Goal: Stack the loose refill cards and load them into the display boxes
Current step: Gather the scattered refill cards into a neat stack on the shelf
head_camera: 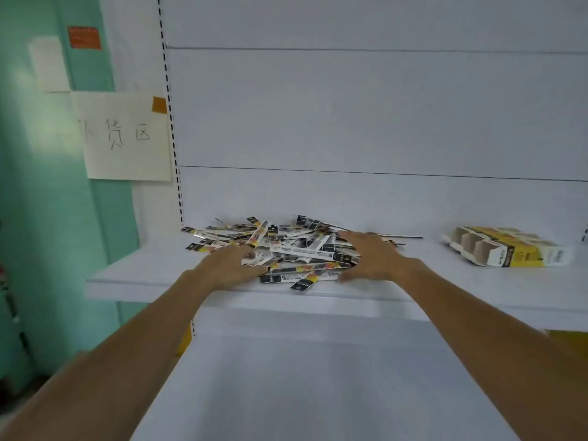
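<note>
Left hand [229, 265], right hand [372, 259] press card pile [296, 246], fingers spread (nothing grasped); display box [509, 249] well right on shelf [143, 275].

A white paper sign [125, 136] on the wall at left bears three handwritten Chinese characters. I read 货 and 区 clearly, but the first is faint, possibly 补. Print on the orange label [84, 37] above it is too blurred for me to read, as is the print on the cards [286, 246] and the yellow box [509, 249].
</note>
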`<action>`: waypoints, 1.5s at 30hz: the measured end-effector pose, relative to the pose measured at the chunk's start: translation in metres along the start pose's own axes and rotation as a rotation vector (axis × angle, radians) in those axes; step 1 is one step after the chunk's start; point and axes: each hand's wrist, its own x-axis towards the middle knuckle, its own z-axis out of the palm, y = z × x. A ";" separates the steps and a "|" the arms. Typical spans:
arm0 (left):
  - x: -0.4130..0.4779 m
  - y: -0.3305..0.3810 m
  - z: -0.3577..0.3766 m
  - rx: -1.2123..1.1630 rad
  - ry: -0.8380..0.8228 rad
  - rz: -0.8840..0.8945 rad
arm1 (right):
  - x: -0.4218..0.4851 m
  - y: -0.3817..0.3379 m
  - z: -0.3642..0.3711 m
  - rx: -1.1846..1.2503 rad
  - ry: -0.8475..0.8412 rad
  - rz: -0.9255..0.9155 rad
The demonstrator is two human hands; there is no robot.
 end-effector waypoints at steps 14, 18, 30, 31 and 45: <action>0.086 -0.053 -0.001 -0.015 -0.159 0.159 | 0.093 -0.030 0.046 0.097 0.030 -0.198; 0.094 -0.068 0.000 -0.042 -0.129 0.162 | 0.099 -0.050 0.054 0.084 0.150 -0.287; 0.082 -0.050 -0.001 -0.185 -0.188 0.150 | 0.078 -0.107 0.055 0.335 0.070 -0.354; 0.080 -0.048 0.002 -0.070 -0.184 0.193 | 0.079 -0.106 0.052 0.407 0.145 -0.337; 0.088 -0.054 0.003 0.212 -0.110 0.251 | 0.074 -0.059 0.026 0.049 -0.073 0.287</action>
